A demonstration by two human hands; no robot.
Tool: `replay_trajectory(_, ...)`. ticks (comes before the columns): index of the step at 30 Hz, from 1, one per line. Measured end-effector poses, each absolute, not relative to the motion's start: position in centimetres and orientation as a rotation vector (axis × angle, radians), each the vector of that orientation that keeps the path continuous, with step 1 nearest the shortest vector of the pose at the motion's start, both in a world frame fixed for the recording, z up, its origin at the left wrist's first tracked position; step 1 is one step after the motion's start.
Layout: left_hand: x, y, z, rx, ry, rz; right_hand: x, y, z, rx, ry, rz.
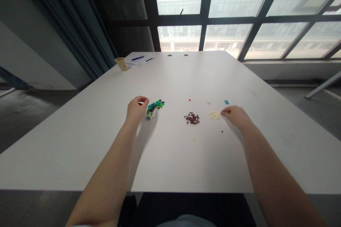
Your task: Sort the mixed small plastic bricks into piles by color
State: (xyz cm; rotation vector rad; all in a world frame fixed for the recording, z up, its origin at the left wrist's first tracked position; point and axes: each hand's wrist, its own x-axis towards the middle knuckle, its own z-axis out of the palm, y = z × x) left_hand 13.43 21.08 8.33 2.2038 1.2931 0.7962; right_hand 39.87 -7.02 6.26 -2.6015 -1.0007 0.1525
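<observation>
My left hand [136, 109] is at the left edge of a mixed pile of small building bricks [157, 104], mostly green and blue with some brown and cream. Its thumb and fingers are curled together; anything between the tips is too small to make out. My right hand [234, 115] rests beside a group of pale yellow bricks [214, 115], fingertips pinched at its right side. A hint of green shows between those fingers, but its kind is unclear. Between the hands lies a heap of dark brown bricks [192, 118].
Single pieces lie apart on the white table [170, 163]: red [189, 100], black [222, 131] and yellow [194, 138]. Beyond the right hand are blue bricks [226, 102] and whitish ones [209, 103]. A paper cup [122, 64], papers and a pen [137, 58] sit far left.
</observation>
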Motion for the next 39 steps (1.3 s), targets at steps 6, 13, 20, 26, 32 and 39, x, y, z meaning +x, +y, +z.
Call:
replay_trajectory(6,11.9,22.7,7.8,2.483,1.305,0.119,39.0,-6.7,7.1,-2.398,-1.031,0.073)
replay_trajectory(13,12.2,22.5,7.0,2.529,1.29,-0.056,38.3,-6.5,7.6,-2.383,-1.012,0.098)
replay_trajectory(20,12.5,22.6,6.0,2.549,1.254,0.033,38.3,-6.6,7.6,-2.368,-1.014,0.125)
replay_trajectory(26,13.3,22.5,5.4,2.598,1.274,0.017,38.2,-6.6,7.7,-2.347,-1.043,0.131)
replay_trajectory(32,13.4,22.5,5.2,2.645,1.278,0.02,38.1,-6.5,7.9,-2.358,-1.059,0.138)
replay_trajectory(39,13.6,22.2,5.3,2.672,1.281,0.015,38.1,-6.6,7.7,-2.356,-1.078,0.143)
